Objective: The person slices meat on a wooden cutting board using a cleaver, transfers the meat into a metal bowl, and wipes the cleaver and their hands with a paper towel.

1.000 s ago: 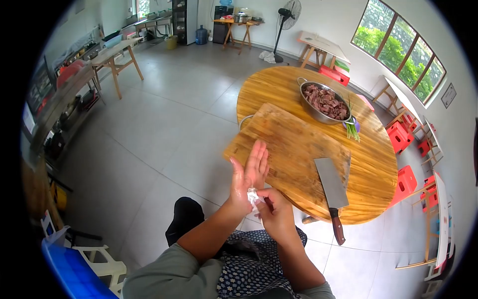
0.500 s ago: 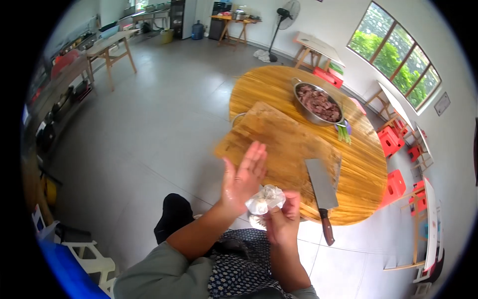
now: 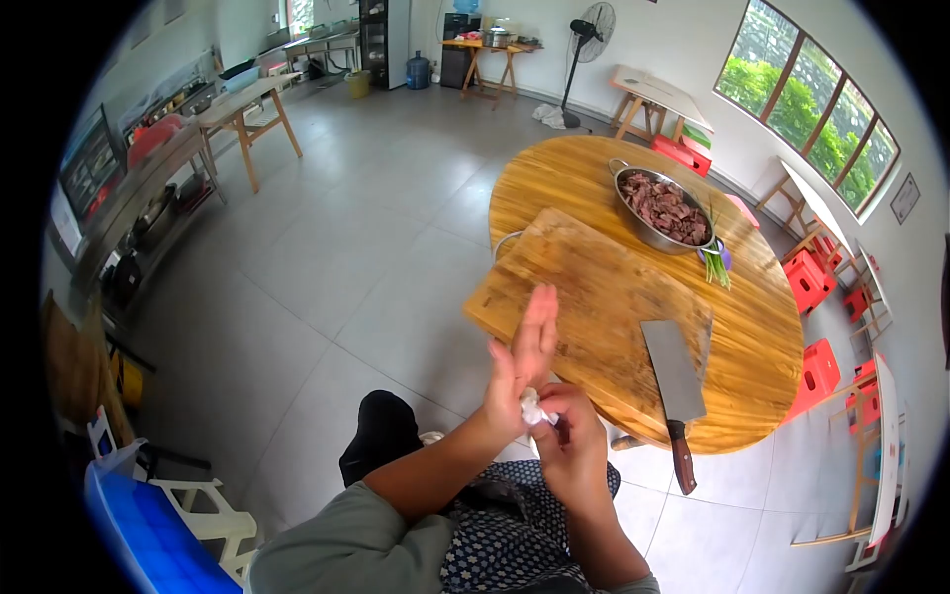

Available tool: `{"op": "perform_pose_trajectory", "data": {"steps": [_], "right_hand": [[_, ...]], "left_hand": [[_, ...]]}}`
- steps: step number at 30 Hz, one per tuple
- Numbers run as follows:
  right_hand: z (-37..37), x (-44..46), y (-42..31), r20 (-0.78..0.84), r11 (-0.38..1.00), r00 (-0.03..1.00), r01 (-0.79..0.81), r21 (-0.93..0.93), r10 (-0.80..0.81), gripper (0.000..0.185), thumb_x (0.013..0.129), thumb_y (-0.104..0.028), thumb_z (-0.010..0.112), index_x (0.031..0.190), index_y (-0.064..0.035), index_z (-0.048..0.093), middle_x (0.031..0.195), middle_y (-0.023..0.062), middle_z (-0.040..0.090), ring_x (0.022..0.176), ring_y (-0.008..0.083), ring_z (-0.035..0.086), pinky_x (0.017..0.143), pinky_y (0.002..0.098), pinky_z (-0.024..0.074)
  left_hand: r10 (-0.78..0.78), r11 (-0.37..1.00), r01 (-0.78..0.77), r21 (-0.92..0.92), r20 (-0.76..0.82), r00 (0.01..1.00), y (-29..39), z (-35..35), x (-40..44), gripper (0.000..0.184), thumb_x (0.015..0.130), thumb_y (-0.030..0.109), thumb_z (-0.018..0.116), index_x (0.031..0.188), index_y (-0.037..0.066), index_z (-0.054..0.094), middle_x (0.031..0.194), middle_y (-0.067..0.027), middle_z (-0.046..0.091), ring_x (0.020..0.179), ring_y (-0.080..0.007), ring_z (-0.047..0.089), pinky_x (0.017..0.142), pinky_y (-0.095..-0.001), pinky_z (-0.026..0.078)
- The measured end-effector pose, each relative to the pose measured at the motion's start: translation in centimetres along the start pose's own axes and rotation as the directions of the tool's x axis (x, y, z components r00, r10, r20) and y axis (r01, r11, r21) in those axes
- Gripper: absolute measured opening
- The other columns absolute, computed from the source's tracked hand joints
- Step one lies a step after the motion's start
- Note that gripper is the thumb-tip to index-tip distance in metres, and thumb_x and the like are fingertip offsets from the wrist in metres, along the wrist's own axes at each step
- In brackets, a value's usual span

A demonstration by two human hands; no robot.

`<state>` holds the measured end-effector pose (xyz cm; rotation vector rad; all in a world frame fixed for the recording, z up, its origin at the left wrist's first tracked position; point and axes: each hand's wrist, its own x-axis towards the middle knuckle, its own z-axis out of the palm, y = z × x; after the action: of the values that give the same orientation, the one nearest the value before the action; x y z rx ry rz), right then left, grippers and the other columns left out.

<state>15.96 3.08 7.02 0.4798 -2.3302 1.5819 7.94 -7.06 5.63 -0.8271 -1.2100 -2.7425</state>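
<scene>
My left hand [image 3: 524,371] is held up with its fingers stretched out, palm side toward the right. Against its palm, my right hand [image 3: 574,436] presses a crumpled white tissue [image 3: 535,407], bunched in its fingers. Beyond both hands lies a thick wooden cutting board [image 3: 594,282] on the round table. A cleaver [image 3: 673,371] rests on the board's right side, its dark wooden handle sticking out past the table's near edge.
On the round wooden table [image 3: 762,327] stands a steel pan [image 3: 633,220] of cut raw meat [image 3: 665,208], with green stalks [image 3: 714,265] beside it. Red stools [image 3: 816,381] line the right. A white plastic chair [image 3: 223,520] stands at lower left.
The tissue has been squeezed into a smaller bunch and now meets my left palm. My left hand has turned more edge-on. The view has shifted, so the table sits further right.
</scene>
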Motion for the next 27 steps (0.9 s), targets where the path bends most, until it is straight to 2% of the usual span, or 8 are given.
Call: {"op": "perform_pose_trajectory", "data": {"steps": [1, 3, 4, 12, 20, 22, 24, 27], "right_hand": [[0.3, 0.0, 0.1, -0.007, 1.000, 1.000, -0.004, -0.005, 0.004, 0.025, 0.086, 0.003, 0.071, 0.106, -0.0023, 0.057, 0.109, 0.0157, 0.063, 0.089, 0.0259, 0.064, 0.078, 0.0334, 0.0535], [0.9, 0.3, 0.6, 0.014, 0.781, 0.949, -0.266, 0.564, 0.314, 0.017, 0.092, 0.001, 0.069, 0.106, -0.0013, 0.058, 0.111, 0.0107, 0.065, 0.090, 0.0170, 0.063, 0.080, 0.0300, 0.0528], [1.0, 0.3, 0.7, 0.029, 0.714, 0.949, -0.256, 0.651, 0.313, 0.013, 0.095, -0.001, 0.066, 0.106, -0.0006, 0.060, 0.107, 0.0059, 0.066, 0.092, 0.0116, 0.061, 0.082, 0.0277, 0.0522], [0.8, -0.1, 2.1, 0.229, 0.365, 0.903, -0.364, 0.857, 0.362, 0.018, 0.093, -0.002, 0.068, 0.110, -0.0022, 0.061, 0.102, 0.0053, 0.067, 0.087, 0.0122, 0.062, 0.078, 0.0254, 0.0498], [0.5, 0.2, 1.6, 0.258, 0.081, 0.894, -0.307, 0.948, 0.368, 0.019, 0.094, -0.004, 0.066, 0.112, -0.0058, 0.061, 0.108, 0.0076, 0.068, 0.099, 0.0180, 0.066, 0.087, 0.0306, 0.0521], [0.1, 0.3, 1.6, 0.184, 0.168, 0.909, -0.261, 0.951, 0.374, 0.020, 0.094, -0.004, 0.066, 0.113, -0.0070, 0.060, 0.109, 0.0080, 0.068, 0.099, 0.0189, 0.066, 0.088, 0.0323, 0.0524], [0.2, 0.5, 2.0, 0.050, 0.323, 0.929, -0.177, 0.930, 0.365, 0.024, 0.095, -0.003, 0.065, 0.116, -0.0095, 0.057, 0.111, 0.0095, 0.068, 0.100, 0.0215, 0.066, 0.089, 0.0366, 0.0528], [0.4, 1.6, 1.0, -0.177, 0.571, 0.945, -0.013, 0.821, 0.276, 0.028, 0.093, 0.008, 0.062, 0.116, -0.0068, 0.055, 0.113, 0.0077, 0.064, 0.104, 0.0167, 0.062, 0.092, 0.0333, 0.0512]], "left_hand": [[0.111, 0.982, -0.114, 0.151, 0.029, 0.993, -0.3, -0.3, 0.0, 0.108, 0.088, 0.085, 0.010, 0.160, 0.005, 0.000, 0.167, -0.0167, -0.001, 0.155, -0.0312, -0.004, 0.122, -0.0472, -0.007], [0.170, 0.965, -0.175, 0.196, 0.043, 0.985, -0.5, -0.6, 0.1, 0.109, 0.090, 0.083, 0.017, 0.159, 0.001, -0.001, 0.167, -0.0193, -0.002, 0.154, -0.0320, -0.006, 0.121, -0.0475, -0.008], [0.194, 0.943, -0.212, 0.256, 0.091, 0.977, -0.3, -0.7, 0.1, 0.108, 0.091, 0.082, 0.021, 0.158, 0.000, -0.002, 0.167, -0.0199, -0.002, 0.154, -0.0321, -0.006, 0.121, -0.0473, -0.008], [0.077, 0.895, -0.175, 0.409, 0.246, 0.966, -0.7, -3.3, -1.2, 0.114, 0.092, 0.070, 0.050, 0.156, -0.006, -0.006, 0.165, -0.0238, -0.007, 0.154, -0.0354, -0.007, 0.122, -0.0463, -0.001], [0.075, 0.833, -0.228, 0.504, 0.306, 0.949, -0.3, -5.0, -0.6, 0.117, 0.088, 0.078, 0.044, 0.158, -0.002, -0.003, 0.166, -0.0214, -0.006, 0.154, -0.0333, -0.004, 0.122, -0.0473, -0.001], [0.073, 0.869, -0.177, 0.462, 0.235, 0.969, 0.3, -4.1, -0.5, 0.115, 0.088, 0.081, 0.038, 0.158, 0.000, -0.003, 0.167, -0.0199, -0.005, 0.154, -0.0324, -0.002, 0.122, -0.0469, -0.001], [-0.103, 0.992, 0.108, -0.061, 0.074, 0.992, 1.3, -3.0, -0.7, 0.113, 0.085, 0.088, 0.021, 0.160, 0.007, 0.000, 0.168, -0.0130, -0.003, 0.155, -0.0288, -0.004, 0.122, -0.0480, -0.004], [-0.179, 0.939, 0.207, -0.274, 0.123, 0.976, 1.5, -2.2, -1.3, 0.112, 0.082, 0.090, 0.013, 0.161, 0.012, 0.001, 0.168, -0.0111, 0.000, 0.155, -0.0280, -0.004, 0.123, -0.0481, -0.003]]}}
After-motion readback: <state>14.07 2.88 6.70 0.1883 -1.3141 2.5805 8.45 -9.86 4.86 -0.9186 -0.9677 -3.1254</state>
